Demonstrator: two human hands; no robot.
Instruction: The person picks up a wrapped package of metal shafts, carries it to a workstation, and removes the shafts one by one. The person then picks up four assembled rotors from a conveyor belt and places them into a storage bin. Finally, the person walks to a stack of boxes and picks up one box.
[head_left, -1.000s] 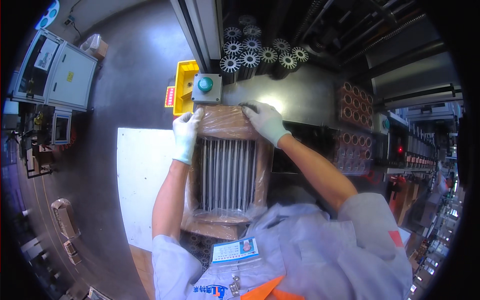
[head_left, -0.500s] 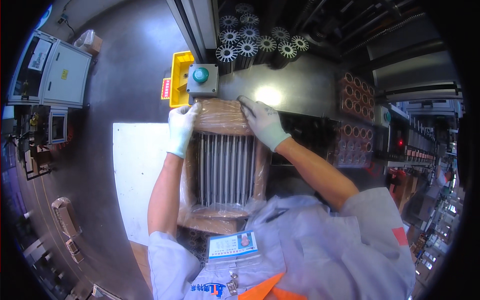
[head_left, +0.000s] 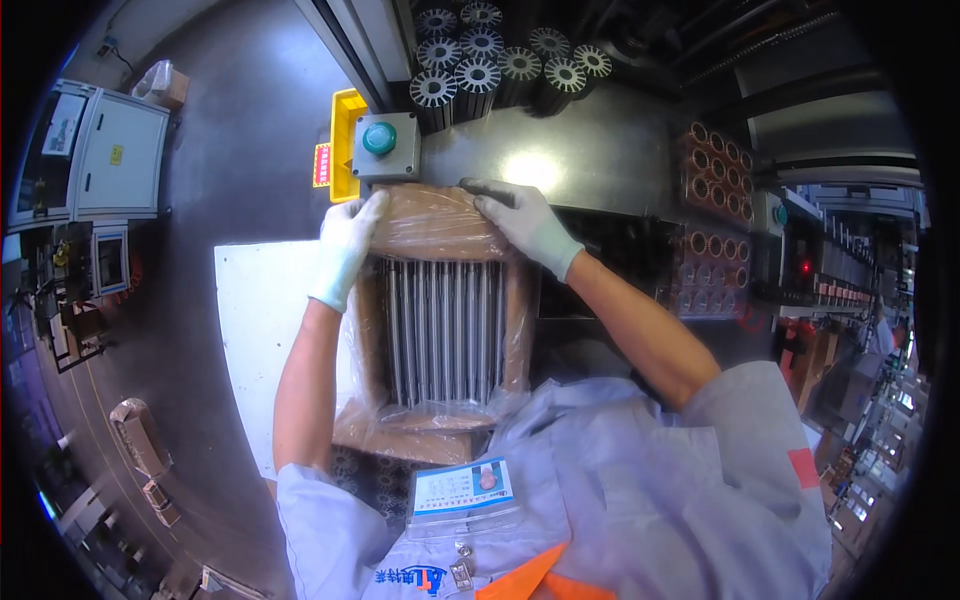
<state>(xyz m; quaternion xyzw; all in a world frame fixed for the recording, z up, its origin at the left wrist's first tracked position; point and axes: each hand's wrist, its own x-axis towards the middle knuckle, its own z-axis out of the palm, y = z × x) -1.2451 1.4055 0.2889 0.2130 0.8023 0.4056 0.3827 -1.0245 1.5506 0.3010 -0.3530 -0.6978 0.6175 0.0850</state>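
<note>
1. The floor was dark grey and smooth, and a pale rectangular board lay on it to the person's left.
2. A grey metal machine top ran across the far side, catching a bright patch of light.
3. At its left end sat a grey control box with a green push button, with a yellow tray just beside it.
4. Finned round metal cores stood in a cluster beyond the machine top.
5. Pale cabinets stood at the far left of the room.
6. Copper-wound round parts were ranked in rows to the right.
7. A cardboard box lined with clear plastic film held a row of grey metal rods lying side by side.
8. The box was directly in front of the person's chest, its far end close under the control box.
9. The left hand, in a white glove, lay with fingers flat over the box's far left corner, pressing the film.
10. The right hand, also gloved, was spread over the far right corner, fingers splayed on the film.
</note>
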